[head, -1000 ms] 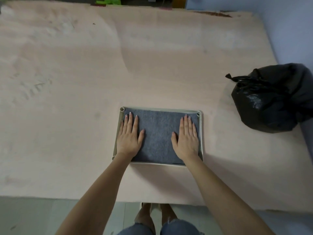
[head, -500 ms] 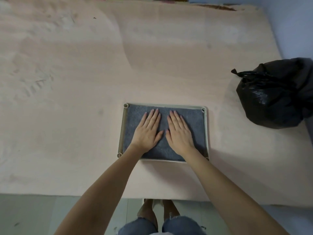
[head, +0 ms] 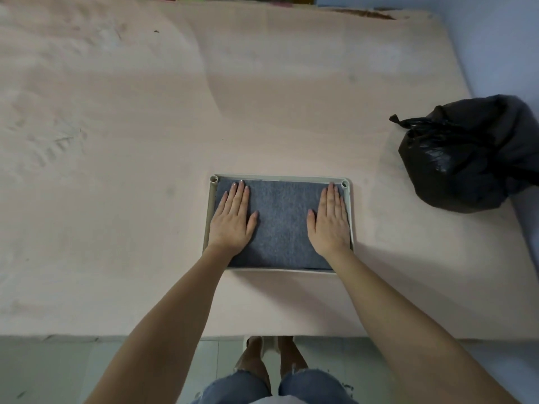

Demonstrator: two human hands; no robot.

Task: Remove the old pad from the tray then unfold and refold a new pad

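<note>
— Fingers first: how do they lie?

— Fingers of the left hand (head: 232,221) are straight and close together, palm down, flat on the grey pad (head: 281,225) at its left side. The right hand (head: 331,223) lies the same way at the pad's right side, thumb pointing inward. Neither hand grips anything; both simply press on the cloth.

— And the pad itself?

— It lies inside the pale tray (head: 350,217), filling it almost edge to edge, with the rim showing around it. A thin darker line runs under the pad's near edge, but I cannot tell whether that is a second layer or shadow.

— Where is the tray?

— On the pink mattress (head: 116,170), near its front edge, between the two forearms.

— Any other container?

— A black plastic bag (head: 455,164), tied at the top, sits on the mattress well to the right of the tray. Its contents are hidden, and something dark behind it runs out of view at the right border.

— Anything else cut off?

— Bare feet and frayed denim shorts show at the bottom, partly out of view.
</note>
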